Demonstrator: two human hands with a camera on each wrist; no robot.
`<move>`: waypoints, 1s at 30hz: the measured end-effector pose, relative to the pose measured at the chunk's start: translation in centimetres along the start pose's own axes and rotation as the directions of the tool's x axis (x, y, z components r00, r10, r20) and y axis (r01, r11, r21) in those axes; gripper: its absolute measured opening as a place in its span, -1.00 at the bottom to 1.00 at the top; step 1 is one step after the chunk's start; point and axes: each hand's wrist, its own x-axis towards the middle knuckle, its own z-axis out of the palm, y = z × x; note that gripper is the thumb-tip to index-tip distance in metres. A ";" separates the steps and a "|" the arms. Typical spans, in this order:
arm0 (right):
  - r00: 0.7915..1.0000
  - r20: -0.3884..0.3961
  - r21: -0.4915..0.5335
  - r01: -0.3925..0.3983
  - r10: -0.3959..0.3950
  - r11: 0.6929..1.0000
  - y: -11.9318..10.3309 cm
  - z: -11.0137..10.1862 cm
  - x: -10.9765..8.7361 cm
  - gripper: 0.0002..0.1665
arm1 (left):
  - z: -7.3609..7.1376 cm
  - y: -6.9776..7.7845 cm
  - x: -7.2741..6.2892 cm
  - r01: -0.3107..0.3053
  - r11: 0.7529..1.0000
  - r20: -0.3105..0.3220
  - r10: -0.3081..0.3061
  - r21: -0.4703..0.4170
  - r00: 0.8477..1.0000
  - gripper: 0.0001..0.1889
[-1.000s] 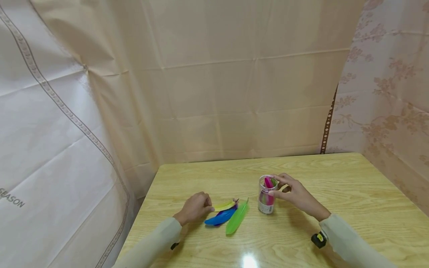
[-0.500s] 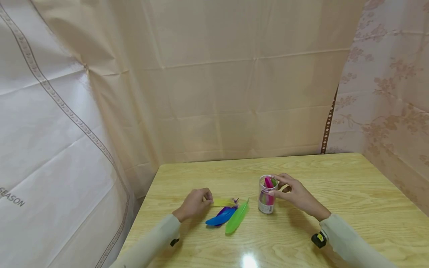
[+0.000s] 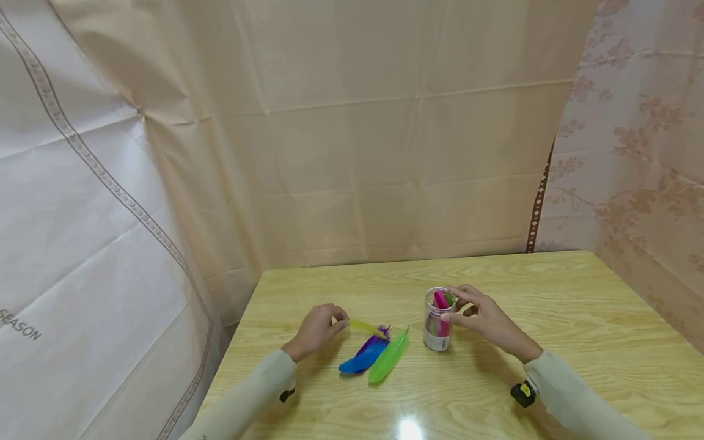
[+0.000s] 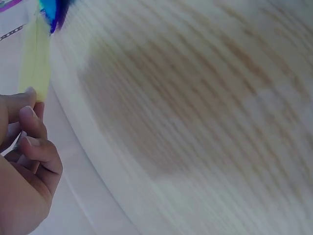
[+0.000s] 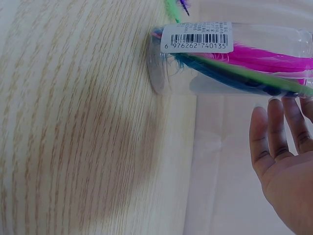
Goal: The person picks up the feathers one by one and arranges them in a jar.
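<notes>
Between thumb and fingertips, my left hand (image 3: 318, 332) pinches the broad end of a yellow feather (image 3: 363, 327). In the left wrist view that feather (image 4: 35, 58) points away from the fingers. Its quill end lies near a purple feather (image 3: 383, 332), which is partly under a blue feather (image 3: 361, 359). Beside them lies a green feather (image 3: 389, 356). My right hand (image 3: 489, 322) holds an upright clear jar (image 3: 432, 322) near its rim. Inside the jar are a pink feather (image 5: 266, 58) and green and dark blue ones. A barcode label (image 5: 197, 38) is on its lower side.
The wood-grain table (image 3: 484, 397) carries the jar and the loose feathers. Beige cloth (image 3: 341, 153) hangs behind its far edge. A white cloth (image 3: 82, 256) is on the left and a floral one (image 3: 649, 183) on the right.
My left hand has moved slightly away from me, swinging the yellow feather's broad end off the blue feather. The blue and green feathers have shifted slightly. The right hand and jar have stayed put.
</notes>
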 end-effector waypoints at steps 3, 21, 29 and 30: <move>1.000 0.006 0.007 0.009 -0.009 1.000 0.0 0.0 0.0 -0.29 | -0.4 0.1 0.2 -0.007 1.000 -0.025 0.006 -0.007 1.000 -0.92; 1.000 0.006 0.011 0.008 -0.009 1.000 0.2 -0.1 -0.1 -0.28 | -2.2 0.9 1.9 -0.047 0.997 -0.119 0.039 -0.069 0.992 -0.91; 1.000 -0.004 0.003 0.001 -0.001 1.000 0.0 0.0 0.1 -0.27 | -2.8 1.1 2.3 -0.063 0.996 -0.149 0.053 -0.059 0.987 -0.92; 1.000 -0.004 0.002 0.001 -0.001 1.000 0.0 0.0 0.1 -0.27 | -2.9 1.2 2.4 -0.061 0.996 -0.151 0.052 -0.059 0.987 -0.92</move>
